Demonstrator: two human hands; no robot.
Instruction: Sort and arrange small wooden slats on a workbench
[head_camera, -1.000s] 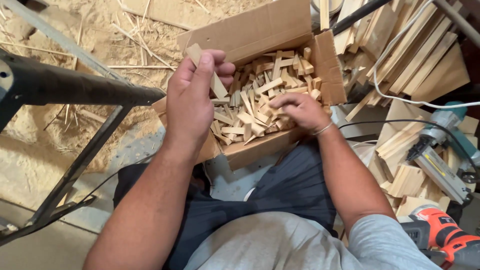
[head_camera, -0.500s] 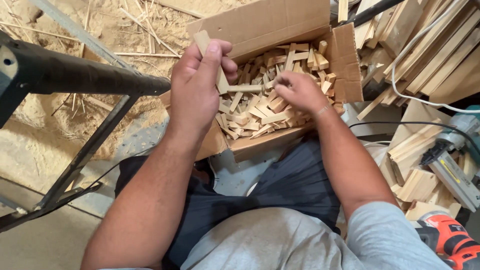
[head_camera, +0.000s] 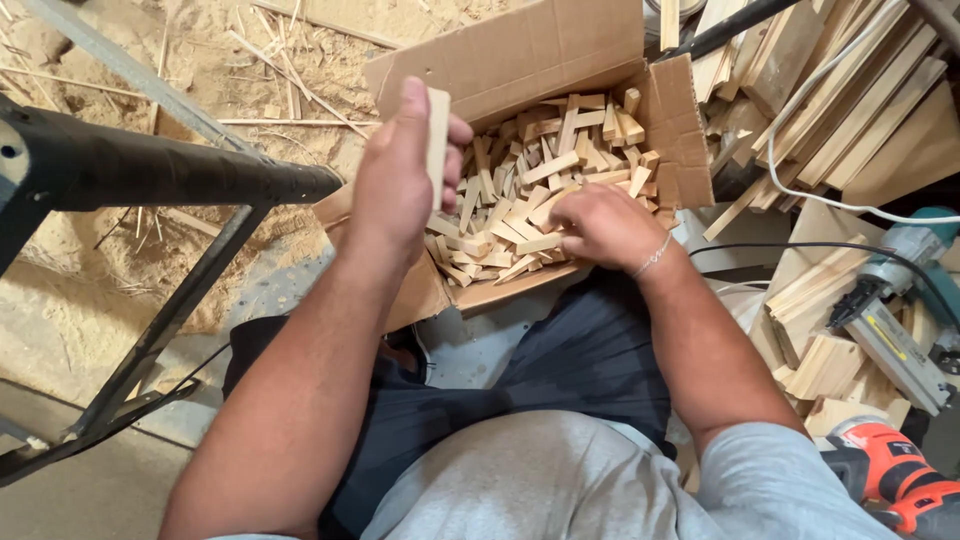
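An open cardboard box (head_camera: 520, 50) holds several small pale wooden pieces (head_camera: 560, 170) in a loose heap. My left hand (head_camera: 395, 185) is raised over the box's left side and grips a short flat wooden piece (head_camera: 437, 130) upright between thumb and fingers. My right hand (head_camera: 600, 225) reaches into the box at its near right corner, fingers curled down onto the heap, pinching one of the wooden pieces (head_camera: 535, 243). A thin bracelet sits on that wrist.
A black metal stand (head_camera: 150, 170) crosses the left side above a sawdust-covered floor (head_camera: 130, 60). Stacked wooden slats (head_camera: 850, 90) lie at the right with a white cable (head_camera: 800, 150). A nail gun (head_camera: 890, 320) and an orange power tool (head_camera: 890, 475) sit at the lower right.
My left hand has turned its wooden piece more upright and stayed above the box. My right hand has dropped from the middle of the heap to its near edge.
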